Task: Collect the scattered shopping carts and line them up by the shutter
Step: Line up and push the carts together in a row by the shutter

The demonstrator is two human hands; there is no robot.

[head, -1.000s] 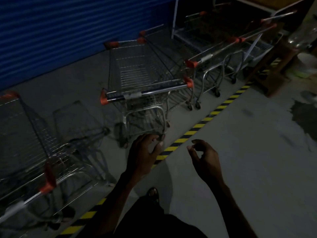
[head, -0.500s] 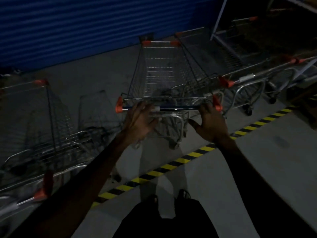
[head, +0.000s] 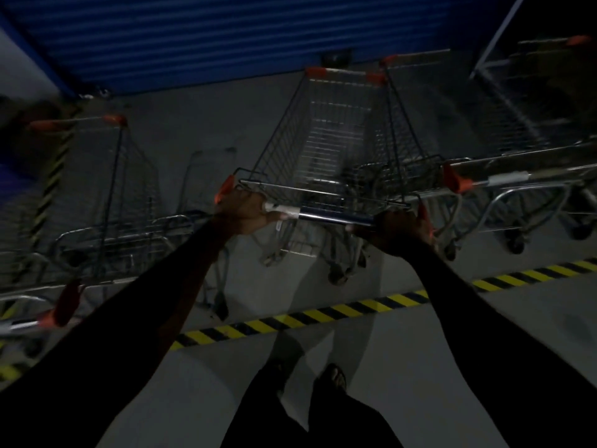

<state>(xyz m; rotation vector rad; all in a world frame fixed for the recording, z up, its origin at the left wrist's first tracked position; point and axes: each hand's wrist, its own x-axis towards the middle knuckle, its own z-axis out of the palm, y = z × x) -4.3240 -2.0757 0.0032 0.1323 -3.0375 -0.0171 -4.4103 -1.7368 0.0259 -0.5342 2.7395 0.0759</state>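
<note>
Head view, looking down in dim light at a person's two outstretched arms. The left hand (head: 244,210) is wrapped around the left end of a shopping cart's handle bar (head: 326,217), its fingers curled over the bar beside the orange end cap. The right hand (head: 399,229) grips the right end of the same bar in the same way. Holding both ends likely gives even steering control.

The held shopping cart (head: 339,130) stands straight ahead, its wire basket pointing nose-first toward the blue roller shutter (head: 226,37), with its front rim near the shutter's base. Its wheels sit beyond a yellow-and-black hazard stripe (head: 323,315) painted on the concrete floor (head: 420,367), which seems to mark the parking zone.

A second cart (head: 97,176) stands to the left, apart from the held one, also facing the shutter. To the right, another cart (head: 504,179) stands just beside the held cart, with more carts dimly behind it. The held cart appears to be filling a slot in this row. The person's feet stand on the near side of the stripe.
</note>
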